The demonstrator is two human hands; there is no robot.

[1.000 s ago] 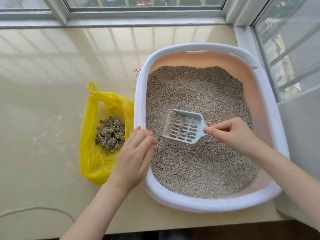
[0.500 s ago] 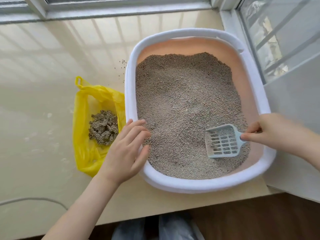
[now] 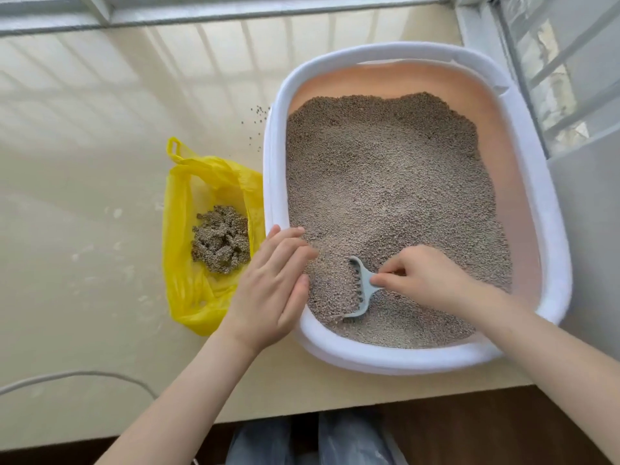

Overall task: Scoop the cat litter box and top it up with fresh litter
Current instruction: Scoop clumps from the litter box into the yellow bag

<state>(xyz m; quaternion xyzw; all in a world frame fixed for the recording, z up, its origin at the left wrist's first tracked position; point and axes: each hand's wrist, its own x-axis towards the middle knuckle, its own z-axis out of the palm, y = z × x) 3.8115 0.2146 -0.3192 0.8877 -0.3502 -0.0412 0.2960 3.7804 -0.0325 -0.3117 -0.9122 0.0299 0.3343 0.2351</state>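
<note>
1. Left hand (image 3: pixel 271 283) released, flat on white-rimmed peach plastic litter box (image 3: pixel 553 250) on table.
2. Right hand (image 3: pixel 426 276) grasping pale grey slotted plastic scoop (image 3: pixel 360 286), buried near corner.
3. Risk: tilted scoop flicks grey litter granules (image 3: pixel 385 182) over rim, missing yellow plastic bag (image 3: pixel 188 236).

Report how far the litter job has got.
Done: a heap of scooped clumps lies in the yellow bag. In hand: the right hand digs the scoop into the litter; the left hand rests on the box rim. Left: topping up; no fresh litter in view.
</note>
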